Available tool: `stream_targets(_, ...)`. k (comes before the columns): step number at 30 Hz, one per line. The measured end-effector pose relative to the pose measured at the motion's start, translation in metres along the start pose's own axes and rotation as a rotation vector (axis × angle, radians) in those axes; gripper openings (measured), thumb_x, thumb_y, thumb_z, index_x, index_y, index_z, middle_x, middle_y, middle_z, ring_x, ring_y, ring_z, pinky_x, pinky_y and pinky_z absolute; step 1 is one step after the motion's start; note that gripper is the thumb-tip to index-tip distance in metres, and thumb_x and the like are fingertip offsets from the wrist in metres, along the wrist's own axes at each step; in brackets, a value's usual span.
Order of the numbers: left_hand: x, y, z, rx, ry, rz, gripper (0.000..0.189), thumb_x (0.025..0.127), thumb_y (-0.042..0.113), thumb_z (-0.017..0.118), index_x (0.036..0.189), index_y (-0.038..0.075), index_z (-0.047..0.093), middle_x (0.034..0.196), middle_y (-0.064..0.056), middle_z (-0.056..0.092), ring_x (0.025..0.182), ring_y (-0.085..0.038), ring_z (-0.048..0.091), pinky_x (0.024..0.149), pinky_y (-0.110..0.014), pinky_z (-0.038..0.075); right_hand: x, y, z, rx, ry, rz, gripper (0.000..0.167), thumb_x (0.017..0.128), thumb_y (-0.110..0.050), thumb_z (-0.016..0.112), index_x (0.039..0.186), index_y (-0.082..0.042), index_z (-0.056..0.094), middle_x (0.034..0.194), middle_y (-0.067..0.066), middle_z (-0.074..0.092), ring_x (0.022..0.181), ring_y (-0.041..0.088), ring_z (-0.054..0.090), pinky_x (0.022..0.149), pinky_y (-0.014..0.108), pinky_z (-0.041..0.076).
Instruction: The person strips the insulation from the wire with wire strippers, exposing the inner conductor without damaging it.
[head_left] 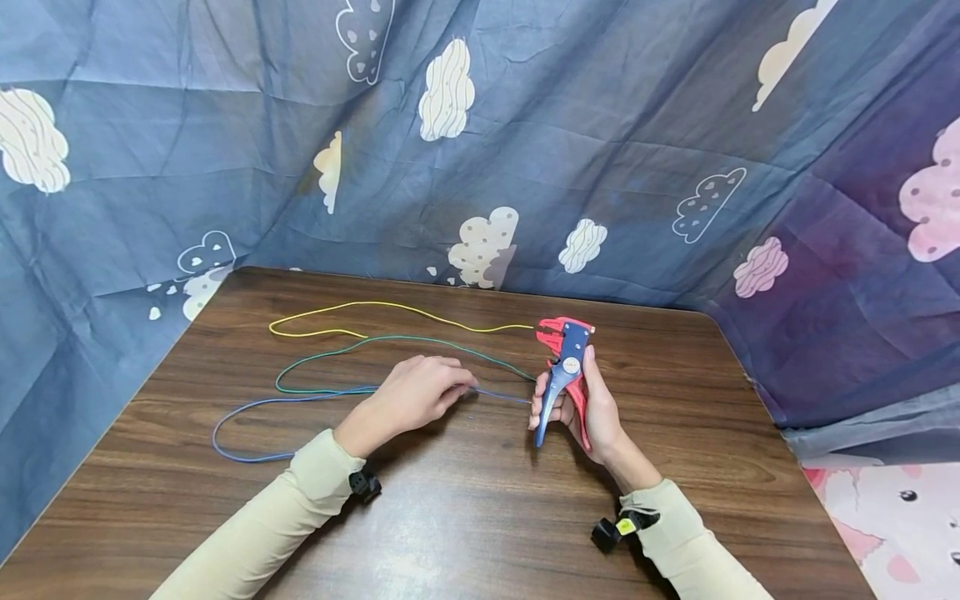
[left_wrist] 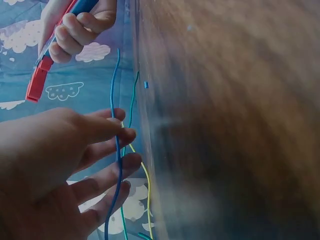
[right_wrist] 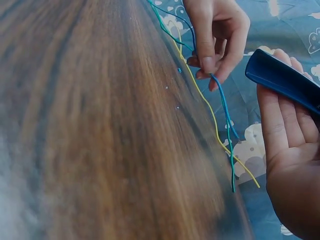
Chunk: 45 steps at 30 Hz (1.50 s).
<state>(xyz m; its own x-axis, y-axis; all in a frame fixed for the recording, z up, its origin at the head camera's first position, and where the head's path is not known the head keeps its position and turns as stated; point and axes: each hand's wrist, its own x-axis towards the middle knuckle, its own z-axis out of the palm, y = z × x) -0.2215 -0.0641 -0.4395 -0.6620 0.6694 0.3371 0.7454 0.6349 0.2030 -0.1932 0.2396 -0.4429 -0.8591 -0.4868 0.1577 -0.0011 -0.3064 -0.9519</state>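
Note:
My left hand [head_left: 420, 392] pinches a blue wire [left_wrist: 111, 92] between thumb and fingertip, a short way back from its free end. In the right wrist view that blue end [right_wrist: 225, 102] points down past the fingertips. My right hand [head_left: 603, 421] grips a wire stripper [head_left: 572, 342] with blue and red handles, its red jaws apart and facing left. Fingers wrap the handles in the left wrist view. A green wire [head_left: 405, 337] and a yellow wire [head_left: 375, 302] lie behind the left hand, the yellow one's end close by the jaws in the head view.
Small blue scraps [left_wrist: 146, 84] lie on the brown wooden table [head_left: 450, 517] near the left hand. A blue cloth [head_left: 570, 150] with cloud prints hangs behind the table and along its right side. The blue wire's loop [head_left: 247, 459] spreads out to the left.

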Motion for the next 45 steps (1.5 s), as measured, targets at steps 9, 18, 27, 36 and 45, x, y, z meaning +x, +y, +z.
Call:
stream_targets(9, -0.001, 0.007, -0.001, -0.043, -0.103, 0.017, 0.019, 0.104, 0.020, 0.074, 0.116, 0.030, 0.084, 0.105, 0.011, 0.076, 0.093, -0.010, 0.074, 0.074, -0.034, 0.061, 0.000, 0.001, 0.000, 0.015, 0.015, 0.020, 0.087, 0.113, -0.063, 0.002, 0.108, -0.001, 0.063, 0.086, 0.008, 0.075, 0.075, 0.021, 0.079, 0.077, 0.039, 0.067)
stream_targets(18, -0.001, 0.007, 0.002, -0.050, -0.091, 0.044, 0.018, 0.103, 0.020, 0.075, 0.117, 0.027, 0.085, 0.106, 0.011, 0.076, 0.094, -0.009, 0.074, 0.078, -0.034, 0.061, 0.000, 0.002, -0.002, 0.022, 0.014, 0.027, 0.086, 0.113, -0.063, 0.002, 0.109, -0.001, 0.063, 0.087, 0.008, 0.075, 0.076, 0.022, 0.080, 0.077, 0.039, 0.067)
stream_targets(27, 0.000, 0.005, -0.001, -0.051, -0.040, 0.061, 0.016, 0.103, 0.019, 0.074, 0.113, 0.026, 0.084, 0.109, 0.011, 0.077, 0.104, -0.013, 0.074, 0.087, -0.037, 0.061, 0.000, 0.002, -0.001, 0.018, 0.011, 0.027, 0.087, 0.112, -0.064, 0.002, 0.109, -0.001, 0.062, 0.087, 0.008, 0.075, 0.076, 0.022, 0.080, 0.078, 0.039, 0.068)
stream_targets(36, 0.007, 0.000, -0.009, -0.043, 0.000, 0.030, 0.017, 0.104, 0.020, 0.075, 0.119, 0.023, 0.082, 0.116, 0.008, 0.077, 0.110, -0.017, 0.073, 0.092, -0.040, 0.061, 0.001, 0.002, -0.001, 0.032, 0.007, 0.023, 0.086, 0.113, -0.063, 0.002, 0.109, -0.002, 0.064, 0.089, 0.008, 0.076, 0.078, 0.021, 0.080, 0.079, 0.039, 0.068)
stream_targets(45, 0.015, -0.007, -0.009, -0.044, 0.034, -0.044, 0.021, 0.104, 0.020, 0.074, 0.124, 0.020, 0.079, 0.116, 0.004, 0.076, 0.096, -0.016, 0.072, 0.079, -0.037, 0.060, 0.001, 0.003, -0.001, 0.027, 0.034, 0.014, 0.086, 0.113, -0.063, 0.003, 0.109, -0.003, 0.064, 0.090, 0.006, 0.074, 0.078, 0.020, 0.078, 0.078, 0.040, 0.068)
